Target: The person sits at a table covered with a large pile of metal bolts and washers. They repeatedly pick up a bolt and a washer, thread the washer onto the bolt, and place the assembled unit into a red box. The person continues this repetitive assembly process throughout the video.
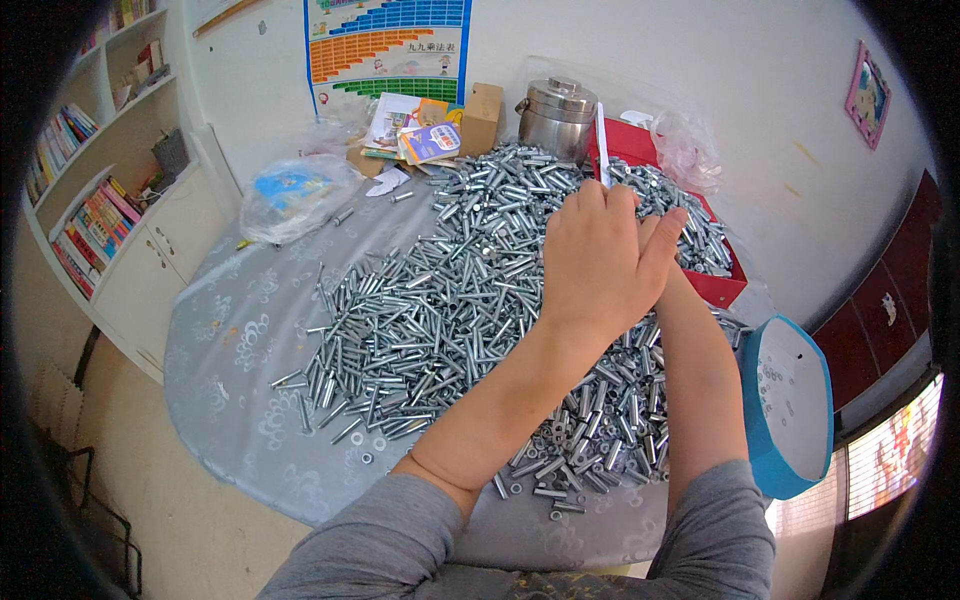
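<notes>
My left hand (598, 245) is over the far right part of a big pile of silvery metal bolts (430, 310), with its fingers curled and thumb stretched to the right. What those fingers close on is hidden. Behind it, mostly covered, is my right hand (648, 228); its fingers do not show well enough to read. The hands overlap beside a red box (718, 290) heaped with more bolts. A narrow white strip (602, 140) rises just beyond my left fingers; whether it is touched is unclear. Short metal sleeves (590, 410), nuts and washers lie beneath my forearms.
On the grey-clothed table (240, 400), a blue-rimmed white container (795, 410) with a few small rings stands at the right edge. At the back are a steel pot (555, 115), booklets (430, 142), a cardboard box (482, 120) and a plastic bag (295, 195). A bookshelf (130, 240) stands left.
</notes>
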